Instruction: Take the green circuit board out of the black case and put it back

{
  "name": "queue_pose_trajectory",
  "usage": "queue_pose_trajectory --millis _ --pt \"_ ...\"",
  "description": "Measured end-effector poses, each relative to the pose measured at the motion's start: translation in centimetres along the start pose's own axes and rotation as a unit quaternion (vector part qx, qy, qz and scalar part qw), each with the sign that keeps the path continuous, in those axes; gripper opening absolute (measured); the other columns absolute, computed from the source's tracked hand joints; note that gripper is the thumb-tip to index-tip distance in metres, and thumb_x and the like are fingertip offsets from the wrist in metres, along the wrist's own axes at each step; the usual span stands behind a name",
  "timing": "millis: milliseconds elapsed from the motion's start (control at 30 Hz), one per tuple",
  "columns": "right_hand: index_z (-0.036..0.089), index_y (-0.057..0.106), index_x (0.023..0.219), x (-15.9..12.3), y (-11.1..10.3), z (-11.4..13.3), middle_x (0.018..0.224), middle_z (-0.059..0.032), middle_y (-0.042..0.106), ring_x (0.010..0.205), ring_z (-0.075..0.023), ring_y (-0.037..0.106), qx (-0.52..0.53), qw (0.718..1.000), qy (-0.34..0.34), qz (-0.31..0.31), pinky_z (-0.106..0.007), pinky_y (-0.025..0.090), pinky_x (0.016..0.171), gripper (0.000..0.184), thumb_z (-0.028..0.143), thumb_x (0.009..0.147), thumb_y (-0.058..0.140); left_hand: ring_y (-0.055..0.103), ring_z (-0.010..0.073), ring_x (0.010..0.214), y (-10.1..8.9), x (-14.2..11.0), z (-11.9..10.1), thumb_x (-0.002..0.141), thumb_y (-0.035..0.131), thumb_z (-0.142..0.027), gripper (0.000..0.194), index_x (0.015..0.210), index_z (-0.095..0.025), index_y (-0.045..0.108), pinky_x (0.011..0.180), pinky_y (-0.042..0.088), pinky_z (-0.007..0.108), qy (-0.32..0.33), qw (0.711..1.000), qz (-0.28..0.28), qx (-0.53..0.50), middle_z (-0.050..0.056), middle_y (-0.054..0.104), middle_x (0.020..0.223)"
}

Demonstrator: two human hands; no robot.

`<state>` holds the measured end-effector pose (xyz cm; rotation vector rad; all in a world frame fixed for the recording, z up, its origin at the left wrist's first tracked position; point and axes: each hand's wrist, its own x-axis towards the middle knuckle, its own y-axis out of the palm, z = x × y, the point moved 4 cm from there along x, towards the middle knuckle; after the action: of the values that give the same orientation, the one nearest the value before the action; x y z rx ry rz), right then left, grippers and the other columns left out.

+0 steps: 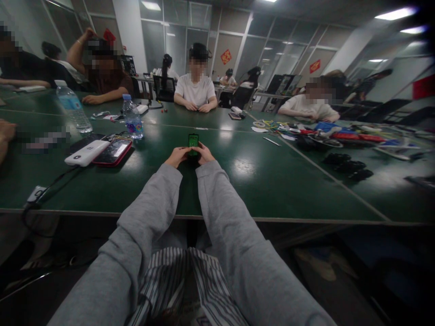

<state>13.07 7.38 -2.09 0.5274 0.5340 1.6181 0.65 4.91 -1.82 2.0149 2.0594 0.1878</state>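
A small black-framed object with a green face (193, 141) stands up between my two hands at the middle of the table. Whether the green is a screen or a board, I cannot make out. My left hand (177, 156) closes on its left side, and my right hand (205, 154) grips it from the right. Both thumbs meet near its lower front. Some fingers are hidden behind it. Grey sleeves cover both forearms.
On the green table (258, 194) are a white power bank (87, 153), a red-cased phone (113, 152) and two water bottles, the nearer a small one (132, 118). Cables and tools (326, 133) pile up at right. A person in white (195, 88) sits opposite; others sit around.
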Motion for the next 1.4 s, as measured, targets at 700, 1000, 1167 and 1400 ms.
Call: queue_pose_trajectory --millis 700,1000,1167,1400 --pt "0.02 0.061 0.107 3.8 -2.5 0.5 0.094 -0.001 0.077 0.105 -0.0233 0.073 -0.09 0.995 0.019 0.03 -0.041 0.059 0.1 0.051 0.013 0.062 0.085 0.065 0.017 0.091 -0.6 5.1 -0.6 0.062 0.092 -0.042 0.053 0.1 -0.014 0.069 0.085 0.051 0.032 -0.012 0.987 0.116 0.114 0.008 0.07 0.103" --pt "0.02 0.06 0.112 9.7 -5.4 2.1 0.112 -0.0062 0.074 0.12 -0.0261 0.067 -0.147 0.989 -0.022 -0.012 -0.046 0.05 0.113 0.058 0.022 0.059 0.083 0.065 0.0181 0.09 2.3 12.7 0.0 0.078 0.066 -0.075 0.062 0.1 -0.016 0.063 0.076 0.052 0.029 0.045 0.986 0.081 0.14 0.007 0.067 0.096" --pt "0.021 0.06 0.119 11.1 -6.1 2.1 0.128 -0.0087 0.069 0.129 -0.0264 0.061 -0.193 0.98 -0.039 0.021 -0.048 0.044 0.118 0.064 0.03 0.06 0.085 0.066 0.0204 0.096 2.5 13.8 0.3 0.088 0.068 -0.057 0.053 0.116 -0.013 0.059 0.071 0.054 0.029 0.069 0.976 0.111 0.177 0.013 0.067 0.115" --pt "0.023 0.062 0.118 10.5 -6.6 2.7 0.123 -0.0059 0.07 0.121 -0.0248 0.065 -0.158 0.985 0.026 0.069 -0.047 0.043 0.118 0.061 0.031 0.063 0.085 0.067 0.0223 0.104 2.5 13.8 0.5 0.082 0.079 -0.038 0.056 0.127 -0.013 0.056 0.086 0.058 0.037 0.034 0.972 0.165 0.165 0.013 0.067 0.116"
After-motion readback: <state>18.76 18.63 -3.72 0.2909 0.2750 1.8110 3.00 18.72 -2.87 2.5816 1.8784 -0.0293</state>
